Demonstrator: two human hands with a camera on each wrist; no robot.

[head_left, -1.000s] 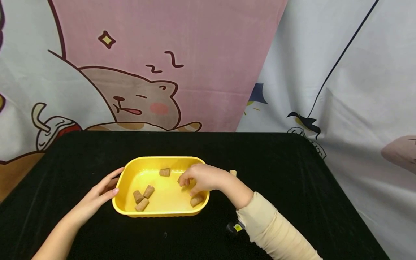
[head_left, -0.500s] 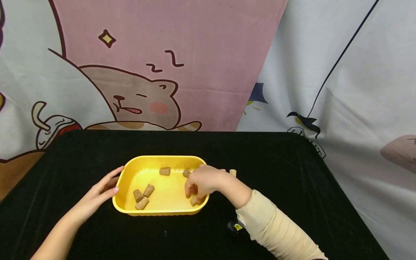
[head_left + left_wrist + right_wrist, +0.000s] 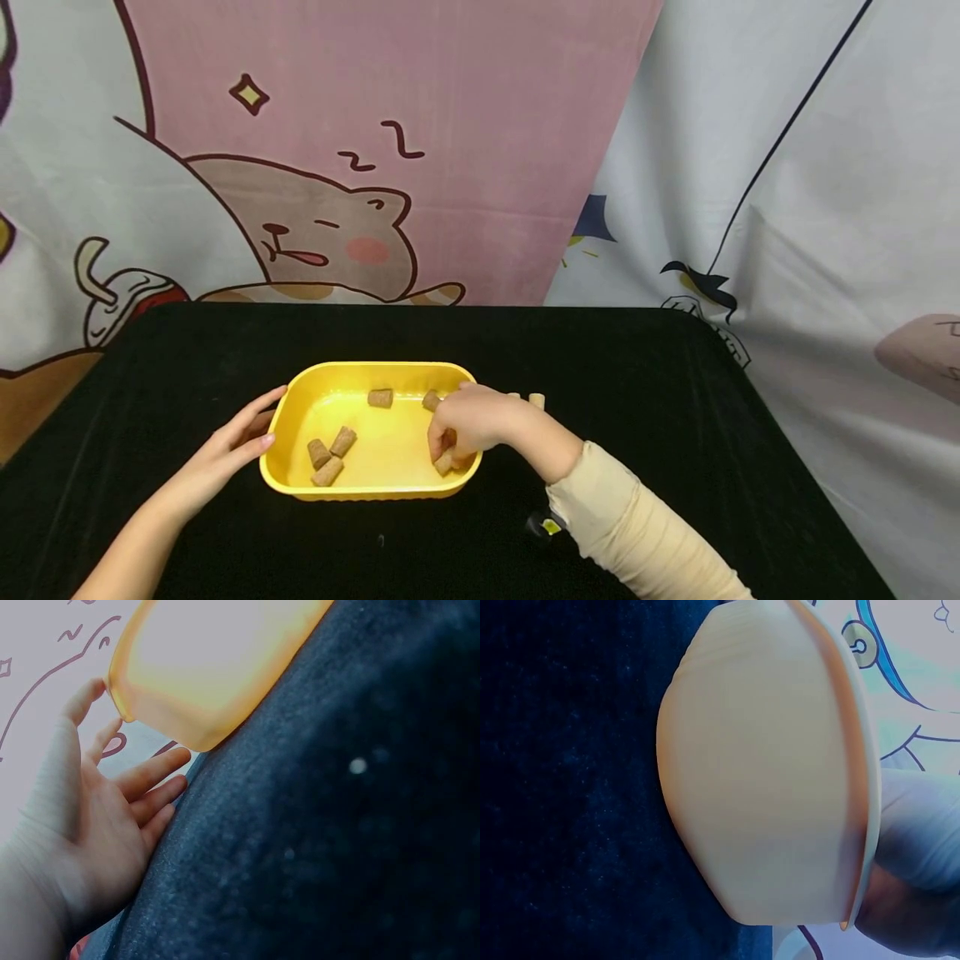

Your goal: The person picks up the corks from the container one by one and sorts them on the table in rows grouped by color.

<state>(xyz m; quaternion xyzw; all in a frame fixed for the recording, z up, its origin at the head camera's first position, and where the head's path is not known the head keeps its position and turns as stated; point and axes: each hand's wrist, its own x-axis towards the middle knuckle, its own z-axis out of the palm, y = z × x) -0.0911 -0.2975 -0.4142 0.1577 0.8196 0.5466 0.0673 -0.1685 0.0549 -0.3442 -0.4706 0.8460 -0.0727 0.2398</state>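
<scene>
A yellow plastic basin [image 3: 371, 492] stands on the black cloth, with several brown cork stoppers inside. My left hand [image 3: 228, 440] touches the basin's left end, fingers and thumb fairly straight; the left wrist view shows the fingertips [image 3: 96, 688] right at the rim. Over the right end reaches my right hand [image 3: 472, 419], pinching a cork stopper [image 3: 444, 463] low in the basin's near right corner. In the right wrist view the basin's outer wall [image 3: 757, 765] hides the fingers. Another cork [image 3: 431, 400] lies just beyond that hand, and a third cork [image 3: 380, 397] by the far wall.
Three corks [image 3: 327, 472] are grouped at the basin's left. Outside it, behind the right wrist, a paler cork [image 3: 537, 400] stands on the black cloth [image 3: 637, 392], with another mostly hidden beside it. A printed curtain [image 3: 510, 167] hangs behind the table.
My right hand has moved from the basin's middle right toward the near right corner, and its fingers have closed on a cork, which has shifted slightly left. My left hand stays put.
</scene>
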